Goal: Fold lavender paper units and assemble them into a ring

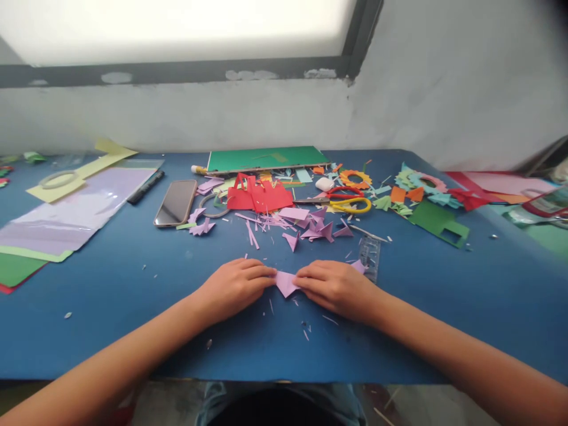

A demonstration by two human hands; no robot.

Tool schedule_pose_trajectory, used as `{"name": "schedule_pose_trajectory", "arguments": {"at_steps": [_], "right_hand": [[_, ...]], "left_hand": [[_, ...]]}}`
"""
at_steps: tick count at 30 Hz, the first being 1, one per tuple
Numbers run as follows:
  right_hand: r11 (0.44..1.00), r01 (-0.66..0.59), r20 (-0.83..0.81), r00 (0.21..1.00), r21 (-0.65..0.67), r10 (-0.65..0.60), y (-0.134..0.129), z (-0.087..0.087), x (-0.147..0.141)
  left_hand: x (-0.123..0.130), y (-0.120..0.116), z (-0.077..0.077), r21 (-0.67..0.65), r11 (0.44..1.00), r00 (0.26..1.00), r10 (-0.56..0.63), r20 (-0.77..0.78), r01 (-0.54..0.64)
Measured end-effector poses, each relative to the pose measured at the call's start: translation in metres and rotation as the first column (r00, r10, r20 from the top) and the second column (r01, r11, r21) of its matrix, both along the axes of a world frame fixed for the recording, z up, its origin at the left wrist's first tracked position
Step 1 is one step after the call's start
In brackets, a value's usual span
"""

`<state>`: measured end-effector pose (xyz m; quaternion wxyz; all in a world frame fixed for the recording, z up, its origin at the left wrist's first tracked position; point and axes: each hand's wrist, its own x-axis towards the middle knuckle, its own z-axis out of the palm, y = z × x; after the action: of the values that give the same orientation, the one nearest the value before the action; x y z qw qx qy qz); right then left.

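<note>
Between my two hands is a small folded piece of purple paper (286, 284), its pointed corner toward me. My left hand (239, 284) pinches its left end, and my right hand (335, 287) pinches the right end. Both sets of fingers are closed and rest close to the blue table (186, 337). Just beyond them lies a pile of folded purple paper pieces (317, 228) with thin cut strips. A clear ruler (370, 259) sticks out past my right hand, beside another bit of purple paper (359, 267).
Scissors (350, 204) with red and yellow handles lie behind the pile, near red paper (260, 196) and a green board (268, 158). A phone (176, 204), a black marker (145, 187) and plastic-wrapped purple sheets (84, 207) are at left. Paper rings (355, 179) sit at the back right.
</note>
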<state>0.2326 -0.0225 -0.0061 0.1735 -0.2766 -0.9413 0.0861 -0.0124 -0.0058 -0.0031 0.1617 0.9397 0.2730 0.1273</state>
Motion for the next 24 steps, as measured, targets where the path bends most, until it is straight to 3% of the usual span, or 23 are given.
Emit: {"name": "schedule_pose_trajectory", "arguments": {"at_steps": [8, 17, 20, 24], "right_hand": [[0.997, -0.010, 0.077, 0.997, -0.071, 0.015, 0.003, 0.006, 0.002], [0.928, 0.177, 0.111, 0.983, -0.328, -0.148, 0.014, 0.021, -0.015], [0.882, 0.267, 0.154, 0.962, -0.388, -0.223, 0.017, 0.024, -0.020], [0.821, 0.364, 0.232, 0.929, -0.439, -0.288, 0.020, 0.027, -0.027]], "left_hand": [[0.007, 0.015, 0.011, 0.005, 0.997, 0.995, -0.083, -0.063, 0.083], [0.025, 0.019, 0.006, -0.052, 0.994, 0.990, -0.097, -0.100, 0.092], [0.027, 0.014, 0.006, -0.098, 0.994, 0.993, -0.066, -0.102, 0.056], [0.033, 0.011, 0.011, -0.165, 0.982, 0.989, 0.069, -0.131, -0.090]]}}
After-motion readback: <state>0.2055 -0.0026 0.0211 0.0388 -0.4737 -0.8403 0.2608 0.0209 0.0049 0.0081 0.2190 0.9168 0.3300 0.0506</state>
